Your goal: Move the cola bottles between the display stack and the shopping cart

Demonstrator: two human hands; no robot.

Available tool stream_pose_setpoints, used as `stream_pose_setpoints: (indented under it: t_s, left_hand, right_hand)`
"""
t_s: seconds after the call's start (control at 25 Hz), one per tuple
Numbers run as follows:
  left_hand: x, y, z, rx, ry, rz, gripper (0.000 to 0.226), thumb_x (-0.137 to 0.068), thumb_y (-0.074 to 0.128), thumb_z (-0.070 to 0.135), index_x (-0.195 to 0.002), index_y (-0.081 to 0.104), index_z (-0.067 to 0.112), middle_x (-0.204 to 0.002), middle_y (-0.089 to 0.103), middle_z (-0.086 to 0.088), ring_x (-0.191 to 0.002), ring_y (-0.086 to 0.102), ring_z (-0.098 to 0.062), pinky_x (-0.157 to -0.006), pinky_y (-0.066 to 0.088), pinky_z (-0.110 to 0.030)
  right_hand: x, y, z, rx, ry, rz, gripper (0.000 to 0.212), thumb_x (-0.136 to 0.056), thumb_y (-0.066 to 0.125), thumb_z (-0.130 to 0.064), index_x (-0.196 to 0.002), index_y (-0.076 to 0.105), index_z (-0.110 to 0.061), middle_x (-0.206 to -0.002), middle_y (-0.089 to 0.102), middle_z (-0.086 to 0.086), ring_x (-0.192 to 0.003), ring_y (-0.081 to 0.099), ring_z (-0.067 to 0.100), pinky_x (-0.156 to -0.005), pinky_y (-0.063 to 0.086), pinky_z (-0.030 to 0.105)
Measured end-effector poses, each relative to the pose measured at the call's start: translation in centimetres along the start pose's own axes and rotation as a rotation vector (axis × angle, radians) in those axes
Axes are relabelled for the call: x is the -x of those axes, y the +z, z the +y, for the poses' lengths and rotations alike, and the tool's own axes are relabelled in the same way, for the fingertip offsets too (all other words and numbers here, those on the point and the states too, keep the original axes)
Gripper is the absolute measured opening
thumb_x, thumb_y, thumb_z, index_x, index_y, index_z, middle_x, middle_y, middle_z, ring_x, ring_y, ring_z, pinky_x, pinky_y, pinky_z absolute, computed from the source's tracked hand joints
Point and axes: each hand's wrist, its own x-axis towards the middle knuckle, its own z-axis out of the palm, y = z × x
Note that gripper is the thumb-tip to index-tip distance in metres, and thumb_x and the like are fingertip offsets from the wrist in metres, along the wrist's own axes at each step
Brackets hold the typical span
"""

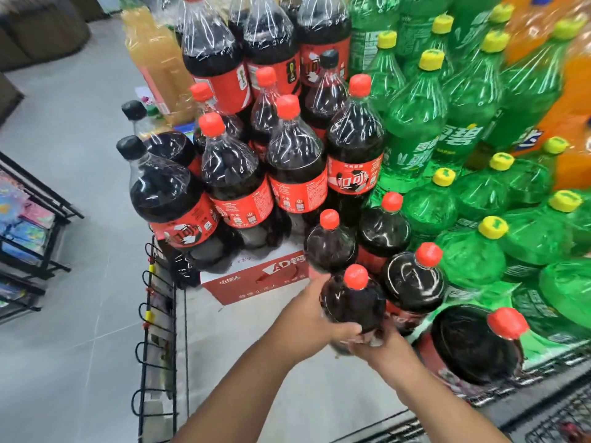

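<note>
A stack of large cola bottles [294, 161] with red labels fills the middle of the head view, several upright with red caps, two with black caps at the left. Both my hands grip one red-capped cola bottle [353, 298] at the stack's near edge. My left hand [307, 318] wraps its left side and my right hand [380, 346] holds it from below. The bottle's lower half is hidden by my hands. Another cola bottle [473, 343] stands at the wire rim of the shopping cart [499, 394] at lower right.
Green soda bottles [479, 219] with yellow caps are piled to the right, orange drink bottles [153, 55] behind. A red and white carton [256, 279] lies under the cola. A black wire hook rack [160, 314] stands at the lower left, a black shelf [28, 238] further left on the grey floor.
</note>
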Motion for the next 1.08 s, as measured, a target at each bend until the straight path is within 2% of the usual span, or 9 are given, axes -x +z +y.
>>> stream_pose_setpoints:
  t_s: [0.08, 0.16, 0.28, 0.4, 0.48, 0.6, 0.68, 0.84, 1.08]
  left_hand:
    - [0.7, -1.5, 1.5, -0.084, 0.048, -0.021, 0.060, -0.079, 0.087, 0.019, -0.114, 0.048, 0.048, -0.102, 0.055, 0.040, -0.089, 0.050, 0.033, -0.079, 0.038, -0.001]
    - [1.4, -2.5, 2.8, -0.155, 0.082, -0.013, 0.061, -0.081, 0.085, 0.029, -0.128, 0.048, 0.045, -0.111, 0.056, 0.034, -0.095, 0.052, 0.027, -0.082, 0.038, -0.001]
    - [2.9, -3.3, 4.6, -0.183, 0.140, 0.053, 0.063, -0.084, 0.082, 0.036, -0.140, 0.052, 0.036, -0.133, 0.061, 0.012, -0.120, 0.057, 0.000, -0.103, 0.044, -0.020]
    - [4.2, -3.8, 6.7, -0.217, 0.228, 0.126, 0.060, -0.084, 0.083, 0.034, -0.138, 0.056, 0.035, -0.135, 0.062, 0.008, -0.115, 0.062, -0.003, -0.106, 0.048, -0.030]
    - [4.6, -4.0, 8.2, -0.268, 0.284, 0.183, 0.058, -0.084, 0.082, 0.036, -0.137, 0.058, 0.035, -0.134, 0.062, 0.010, -0.116, 0.060, -0.001, -0.106, 0.047, -0.029]
    - [6.1, -3.0, 11.4, -0.293, 0.363, 0.235, 0.056, -0.087, 0.079, 0.036, -0.138, 0.057, 0.034, -0.132, 0.060, 0.013, -0.126, 0.055, -0.003, -0.106, 0.047, -0.027]
    - [7.3, -1.6, 13.7, -0.344, 0.422, 0.252, 0.057, -0.088, 0.078, 0.037, -0.140, 0.056, 0.032, -0.132, 0.059, 0.014, -0.127, 0.053, -0.002, -0.107, 0.041, -0.022]
    - [9.2, 2.6, 18.1, -0.492, 0.574, 0.246, 0.061, -0.088, 0.075, 0.043, -0.144, 0.053, 0.030, -0.143, 0.057, 0.010, -0.131, 0.050, -0.004, -0.115, 0.035, -0.026]
    - [11.8, 11.5, 24.4, -0.597, 0.697, 0.087, 0.068, -0.092, 0.070, 0.049, -0.151, 0.040, 0.036, -0.155, 0.044, 0.009, -0.141, 0.040, -0.007, -0.112, 0.027, -0.019]
  right_hand:
    - [1.4, -0.6, -1.4, 0.098, -0.016, -0.021, 0.039, -0.063, 0.085, -0.010, -0.092, 0.064, -0.026, -0.088, 0.074, -0.005, -0.068, 0.064, -0.012, -0.060, 0.045, 0.006]
    - [2.5, -1.1, -2.7, 0.291, 0.024, -0.058, 0.030, -0.076, 0.081, -0.009, -0.084, 0.063, -0.032, -0.079, 0.068, -0.018, -0.069, 0.063, -0.011, -0.060, 0.046, 0.007]
    - [4.8, -1.9, -6.0, 0.625, -0.018, -0.113, 0.009, -0.076, 0.074, -0.035, -0.080, 0.066, -0.032, -0.072, 0.066, -0.014, -0.070, 0.060, -0.001, -0.067, 0.048, 0.016]
    - [7.5, -3.2, -9.5, 0.705, -0.103, -0.062, 0.021, -0.072, 0.071, -0.048, -0.080, 0.064, -0.031, -0.062, 0.062, -0.013, -0.058, 0.057, -0.004, -0.055, 0.045, 0.015]
    - [9.0, -4.5, -11.3, 0.795, -0.182, -0.001, 0.029, -0.072, 0.073, -0.052, -0.095, 0.063, -0.037, -0.075, 0.066, -0.017, -0.075, 0.062, -0.002, -0.063, 0.045, 0.016]
    - [11.7, -8.2, -13.1, 0.883, -0.254, 0.143, 0.060, -0.076, 0.074, -0.052, -0.130, 0.055, -0.035, -0.118, 0.067, -0.012, -0.111, 0.061, 0.011, -0.090, 0.047, 0.026]
    - [13.6, -11.3, -13.5, 0.852, -0.276, 0.206, 0.062, -0.078, 0.074, -0.051, -0.134, 0.053, -0.034, -0.123, 0.066, -0.010, -0.113, 0.061, 0.012, -0.093, 0.047, 0.028]
    - [17.3, -17.4, -13.0, 0.876, -0.308, 0.331, 0.076, -0.077, 0.071, -0.060, -0.143, 0.043, -0.032, -0.135, 0.059, -0.006, -0.124, 0.055, 0.015, -0.098, 0.044, 0.028]
    - [24.3, -26.3, -9.6, 0.855, -0.268, 0.480, 0.087, -0.075, 0.073, -0.057, -0.148, 0.034, -0.032, -0.145, 0.049, -0.003, -0.130, 0.048, 0.016, -0.102, 0.040, 0.029]
